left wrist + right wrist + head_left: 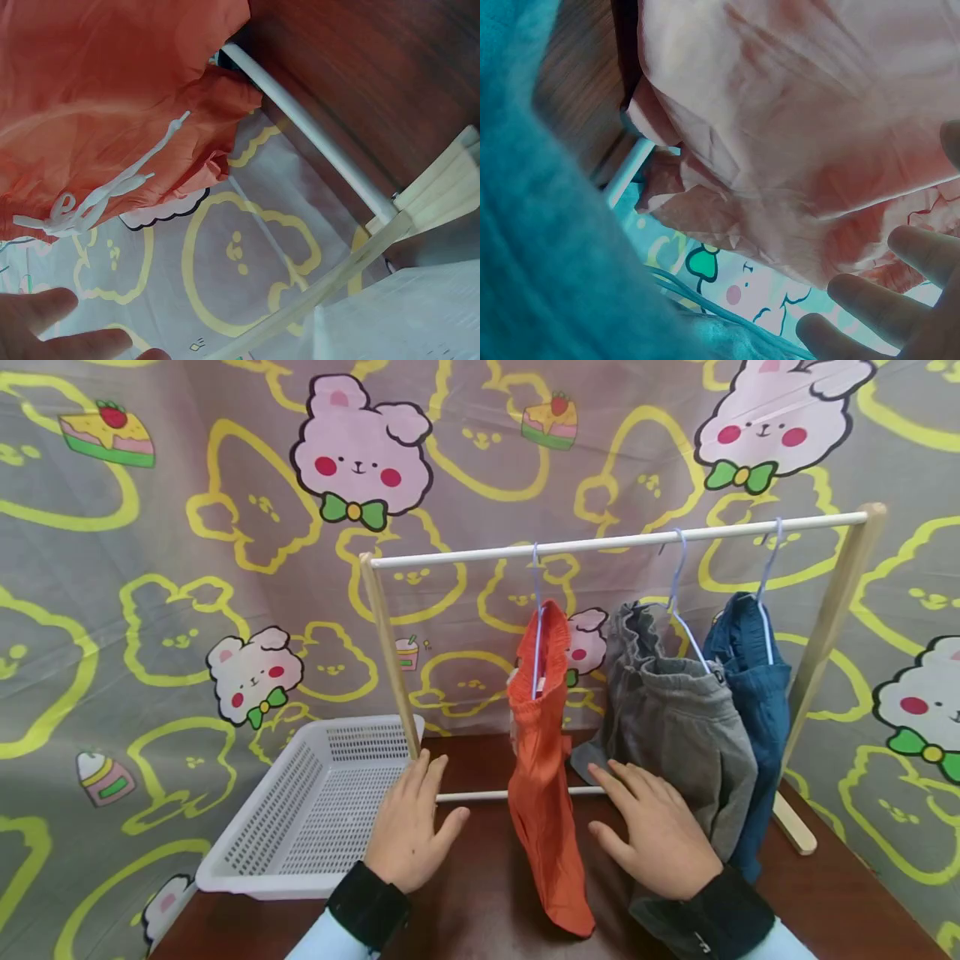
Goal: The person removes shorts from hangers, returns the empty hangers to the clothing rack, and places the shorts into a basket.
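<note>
Hanging from the rail (465, 555) by a hanger (537, 652), the orange pants (543, 777) drop between left hand (412, 822) and right hand (656, 831), both of which we see straight-fingered, gripping nothing; the gap before the grey pants (675, 718), we judge, leaves working room.

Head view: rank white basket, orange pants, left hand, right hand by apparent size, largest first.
1. White plastic basket
2. Orange pants
3. Left hand and right hand: look about alike, so not ranked.
</note>
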Demonstrator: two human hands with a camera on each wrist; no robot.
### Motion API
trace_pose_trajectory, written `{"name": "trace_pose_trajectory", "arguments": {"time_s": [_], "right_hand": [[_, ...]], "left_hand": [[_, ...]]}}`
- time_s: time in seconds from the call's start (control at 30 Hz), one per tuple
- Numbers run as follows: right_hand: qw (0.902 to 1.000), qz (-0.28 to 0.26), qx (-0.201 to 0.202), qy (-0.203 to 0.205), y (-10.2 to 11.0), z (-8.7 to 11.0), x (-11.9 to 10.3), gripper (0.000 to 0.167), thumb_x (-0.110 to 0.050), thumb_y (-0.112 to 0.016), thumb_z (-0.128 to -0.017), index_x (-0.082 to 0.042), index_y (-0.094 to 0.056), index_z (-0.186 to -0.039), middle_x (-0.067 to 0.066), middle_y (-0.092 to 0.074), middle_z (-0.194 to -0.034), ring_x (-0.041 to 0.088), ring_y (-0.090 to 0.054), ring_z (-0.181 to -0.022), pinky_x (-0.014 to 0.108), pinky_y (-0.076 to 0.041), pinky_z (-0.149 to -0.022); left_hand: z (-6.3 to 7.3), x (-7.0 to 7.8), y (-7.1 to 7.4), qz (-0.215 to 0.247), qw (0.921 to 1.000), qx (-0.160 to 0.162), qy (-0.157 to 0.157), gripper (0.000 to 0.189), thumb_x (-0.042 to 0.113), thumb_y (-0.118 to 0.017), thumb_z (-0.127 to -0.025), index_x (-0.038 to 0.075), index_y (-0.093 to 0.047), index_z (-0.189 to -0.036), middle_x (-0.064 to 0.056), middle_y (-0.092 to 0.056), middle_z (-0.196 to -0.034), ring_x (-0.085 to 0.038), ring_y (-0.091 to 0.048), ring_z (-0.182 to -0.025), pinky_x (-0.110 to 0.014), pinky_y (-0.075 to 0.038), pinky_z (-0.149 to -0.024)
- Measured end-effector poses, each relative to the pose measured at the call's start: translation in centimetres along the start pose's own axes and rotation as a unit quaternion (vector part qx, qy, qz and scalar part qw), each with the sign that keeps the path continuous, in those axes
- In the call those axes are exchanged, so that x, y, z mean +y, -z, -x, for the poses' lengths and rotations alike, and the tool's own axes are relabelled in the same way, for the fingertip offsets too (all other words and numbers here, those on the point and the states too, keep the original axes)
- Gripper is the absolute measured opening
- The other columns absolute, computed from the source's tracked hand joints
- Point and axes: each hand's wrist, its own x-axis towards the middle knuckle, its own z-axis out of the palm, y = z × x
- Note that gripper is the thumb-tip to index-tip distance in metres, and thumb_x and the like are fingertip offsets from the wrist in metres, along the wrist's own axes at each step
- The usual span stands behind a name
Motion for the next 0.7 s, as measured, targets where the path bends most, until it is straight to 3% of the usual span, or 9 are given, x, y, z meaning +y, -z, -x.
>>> {"name": "trace_pose_trajectory", "arguments": {"time_s": [0.23,0.5,0.7], "right_hand": [[1.0000,0.002,-0.006,-0.002,0.0,0.0,-0.1,0.072,-0.054,-0.068,-0.091,-0.020,-0.048,-0.152,0.017,-0.048,-0.149,0.040,-0.045,-0.134,0.066,-0.033,-0.106],[0.9999,0.002,-0.012,-0.007,0.1,0.0,-0.3,0.071,-0.055,-0.068,-0.092,-0.022,-0.049,-0.152,0.016,-0.048,-0.150,0.039,-0.045,-0.134,0.065,-0.034,-0.106],[0.9999,0.003,-0.013,-0.008,0.1,0.0,-0.3,0.071,-0.056,-0.068,-0.091,-0.022,-0.050,-0.151,0.015,-0.048,-0.149,0.039,-0.045,-0.134,0.065,-0.034,-0.106]], "left_hand": [[-1.1,0.3,1.0,0.004,0.9996,-0.012,0.025,0.076,0.052,-0.060,-0.097,0.010,-0.038,-0.155,-0.017,-0.026,-0.164,-0.037,-0.033,-0.144,-0.062,-0.030,-0.112],[-2.3,-0.1,2.0,0.001,0.9999,0.012,-0.006,0.072,0.048,-0.062,-0.097,0.007,-0.041,-0.153,-0.024,-0.029,-0.160,-0.042,-0.035,-0.142,-0.062,-0.034,-0.109],[-3.2,-0.5,3.1,-0.003,0.9999,-0.006,-0.010,0.071,0.047,-0.062,-0.098,0.004,-0.043,-0.151,-0.024,-0.029,-0.160,-0.042,-0.033,-0.143,-0.061,-0.032,-0.111]]}}
